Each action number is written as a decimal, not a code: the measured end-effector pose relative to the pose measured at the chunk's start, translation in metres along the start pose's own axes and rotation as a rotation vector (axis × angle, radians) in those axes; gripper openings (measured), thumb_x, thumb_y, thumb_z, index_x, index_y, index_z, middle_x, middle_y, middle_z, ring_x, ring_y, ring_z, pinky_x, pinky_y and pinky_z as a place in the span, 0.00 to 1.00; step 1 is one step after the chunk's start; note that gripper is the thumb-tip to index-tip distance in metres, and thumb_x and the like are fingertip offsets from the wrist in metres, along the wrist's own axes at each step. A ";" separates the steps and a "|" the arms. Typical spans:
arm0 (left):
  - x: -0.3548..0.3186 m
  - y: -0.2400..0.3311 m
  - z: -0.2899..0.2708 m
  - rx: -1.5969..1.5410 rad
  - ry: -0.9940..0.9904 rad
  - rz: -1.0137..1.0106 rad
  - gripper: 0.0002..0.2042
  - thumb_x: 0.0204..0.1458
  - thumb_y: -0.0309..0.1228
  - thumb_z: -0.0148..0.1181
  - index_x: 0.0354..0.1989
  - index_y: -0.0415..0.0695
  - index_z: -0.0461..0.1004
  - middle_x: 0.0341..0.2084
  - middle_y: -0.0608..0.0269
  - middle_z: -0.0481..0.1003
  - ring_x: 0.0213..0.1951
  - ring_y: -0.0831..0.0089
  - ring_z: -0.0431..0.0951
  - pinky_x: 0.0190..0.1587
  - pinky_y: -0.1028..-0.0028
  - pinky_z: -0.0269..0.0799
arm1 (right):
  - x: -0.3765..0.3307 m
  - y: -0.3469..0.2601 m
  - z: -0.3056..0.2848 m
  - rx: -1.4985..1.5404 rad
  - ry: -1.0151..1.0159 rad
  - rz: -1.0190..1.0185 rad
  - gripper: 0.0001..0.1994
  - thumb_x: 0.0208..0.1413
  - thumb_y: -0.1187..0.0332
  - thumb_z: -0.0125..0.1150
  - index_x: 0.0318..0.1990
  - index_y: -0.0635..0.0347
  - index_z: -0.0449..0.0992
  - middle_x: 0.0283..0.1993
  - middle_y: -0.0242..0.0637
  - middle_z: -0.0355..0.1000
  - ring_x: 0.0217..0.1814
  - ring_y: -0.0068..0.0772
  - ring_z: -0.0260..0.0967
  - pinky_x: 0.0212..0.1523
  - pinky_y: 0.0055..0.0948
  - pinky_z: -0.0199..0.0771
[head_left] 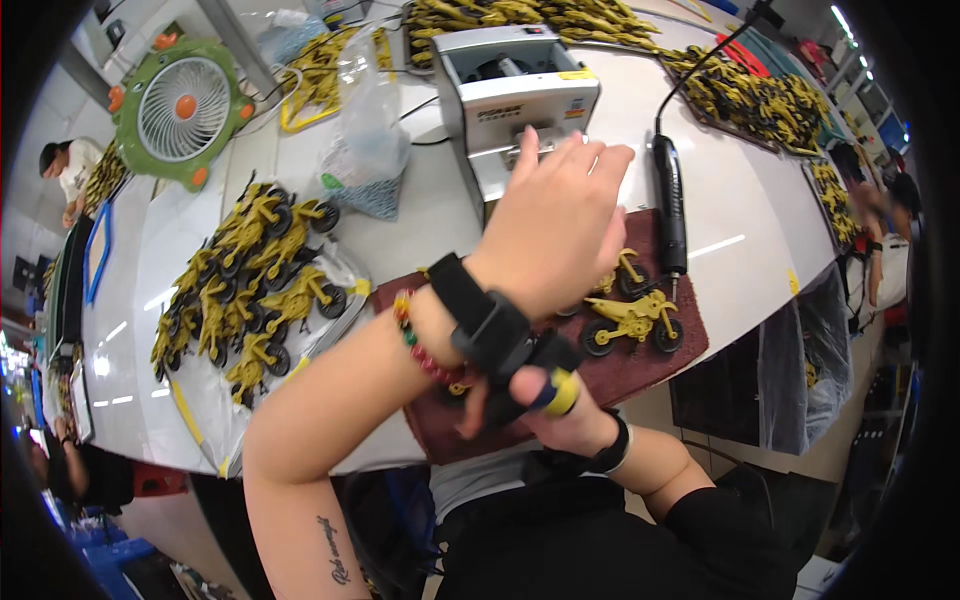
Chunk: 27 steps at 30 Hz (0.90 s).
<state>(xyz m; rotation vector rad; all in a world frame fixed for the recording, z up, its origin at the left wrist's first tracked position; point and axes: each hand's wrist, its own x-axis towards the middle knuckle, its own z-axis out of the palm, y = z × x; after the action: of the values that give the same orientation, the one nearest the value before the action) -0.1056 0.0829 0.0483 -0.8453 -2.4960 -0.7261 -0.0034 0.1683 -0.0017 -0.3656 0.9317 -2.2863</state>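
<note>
My left hand [560, 220] is raised over the table, back toward me, fingers extended and holding nothing. A black wrist strap [485, 325] and a beaded bracelet [420, 345] sit on that wrist. My right hand [540, 410], with yellow and blue tape on one finger, pinches the black wrist strap from below. Under my hands lies a dark red cloth [660, 365] with a yellow toy motorcycle [632, 322] on it and another [632, 272] partly hidden behind my left hand.
A heap of yellow toy motorcycles [250, 280] lies on plastic sheeting at left. Behind my hand are a grey box machine [515, 95], a black corded hand tool [670, 200], a plastic bag of small parts [370, 150] and a green fan [180, 105]. Other people sit along the table edges.
</note>
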 end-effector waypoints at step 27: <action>-0.031 -0.014 -0.018 0.119 -0.163 0.080 0.04 0.46 0.28 0.57 0.27 0.43 0.71 0.23 0.60 0.71 0.27 0.62 0.73 0.30 0.67 0.68 | -0.020 -0.012 0.012 0.114 -0.145 0.466 0.13 0.61 0.62 0.46 0.47 0.62 0.66 0.45 0.43 0.71 0.41 0.32 0.73 0.41 0.28 0.74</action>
<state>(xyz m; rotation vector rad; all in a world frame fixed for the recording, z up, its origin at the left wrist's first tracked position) -0.0878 0.0491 0.0414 -0.9896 -2.6011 -0.4937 0.0119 0.1819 0.0149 -0.2311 0.7203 -1.8501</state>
